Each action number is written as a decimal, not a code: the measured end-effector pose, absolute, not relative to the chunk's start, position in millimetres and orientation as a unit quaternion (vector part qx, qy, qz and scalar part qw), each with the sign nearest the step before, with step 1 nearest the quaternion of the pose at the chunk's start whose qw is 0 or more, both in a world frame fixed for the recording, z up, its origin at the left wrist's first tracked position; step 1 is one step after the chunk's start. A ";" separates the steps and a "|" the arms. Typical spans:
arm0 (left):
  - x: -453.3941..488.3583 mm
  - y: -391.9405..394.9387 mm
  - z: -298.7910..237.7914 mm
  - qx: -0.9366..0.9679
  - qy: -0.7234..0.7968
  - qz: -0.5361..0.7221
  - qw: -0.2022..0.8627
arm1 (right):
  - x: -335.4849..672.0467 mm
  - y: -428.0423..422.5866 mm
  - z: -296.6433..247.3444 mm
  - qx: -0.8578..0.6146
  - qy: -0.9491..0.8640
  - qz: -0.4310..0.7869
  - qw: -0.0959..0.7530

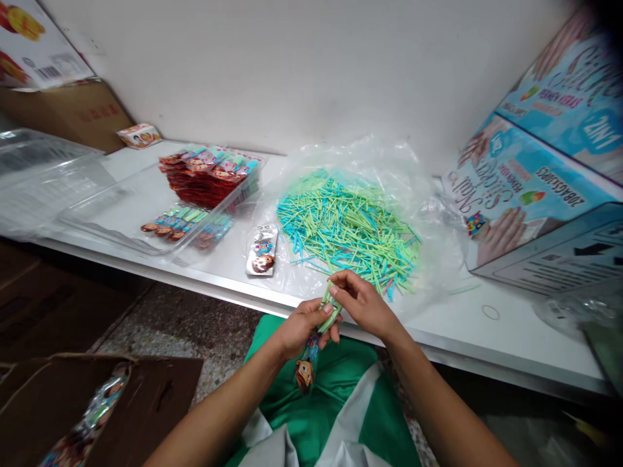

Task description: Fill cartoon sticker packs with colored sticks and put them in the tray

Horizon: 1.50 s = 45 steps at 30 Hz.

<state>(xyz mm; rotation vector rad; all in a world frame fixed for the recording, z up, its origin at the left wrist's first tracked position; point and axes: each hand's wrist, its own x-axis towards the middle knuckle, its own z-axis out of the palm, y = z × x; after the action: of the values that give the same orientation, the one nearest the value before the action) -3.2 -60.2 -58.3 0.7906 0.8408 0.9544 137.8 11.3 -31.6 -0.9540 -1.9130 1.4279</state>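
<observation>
Head view: found at lower centre of frame, by the near edge of the white table (525, 337), bundle of green sticks (331, 310), slanted, with cartoon-printed packet (304, 373) hanging just below against green cloth (335, 402). Cannot confirm the join between the two, hidden behind fingers. Judged very light, both. Sticks judged slim and fairly stiff along the length, yet liable to crease under a hard pinch and to slide past one another in a loose grip. Packet judged soft, thin-walled, slippery on the glossy face, easily crumpled. Best taken at mid-bundle, between thumb and fingertips, with light, even pressure; packet best taken near the upper end, away from the printed head. Left hand (299, 329): forearm angled up from lower left, fingers closed on the lower part of the bundle, thumb across the front. Right hand (360, 301): forearm angled up from lower right, wrist turned inward, thumb and forefinger pinched on the upper part. Both close beside each other. Noted at centre of frame: loose heap of green and blue sticks (348, 227) on clear plastic sheet (399, 152). Noted left of centre: white packet (263, 250), lying flat; farther left, clear tray (111, 227) with stacked red packets (195, 185).
</observation>
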 end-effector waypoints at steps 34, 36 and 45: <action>-40.2 -53.1 -43.1 0.445 0.424 0.574 0.542 | 123.6 10.6 0.4 -0.283 -0.778 0.357 0.433; -39.1 -52.5 -46.0 0.442 0.426 0.573 0.543 | 121.8 11.1 0.5 -0.279 -0.785 0.364 0.417; -70.0 -52.9 -24.2 0.447 0.498 0.596 0.444 | 116.6 17.8 2.2 -0.347 -0.736 0.421 0.401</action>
<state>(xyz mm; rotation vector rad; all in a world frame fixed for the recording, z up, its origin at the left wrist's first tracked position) -70.0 -52.9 -24.2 1.1078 1.2348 1.4778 116.6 17.8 2.2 -0.8777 -1.8601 1.0656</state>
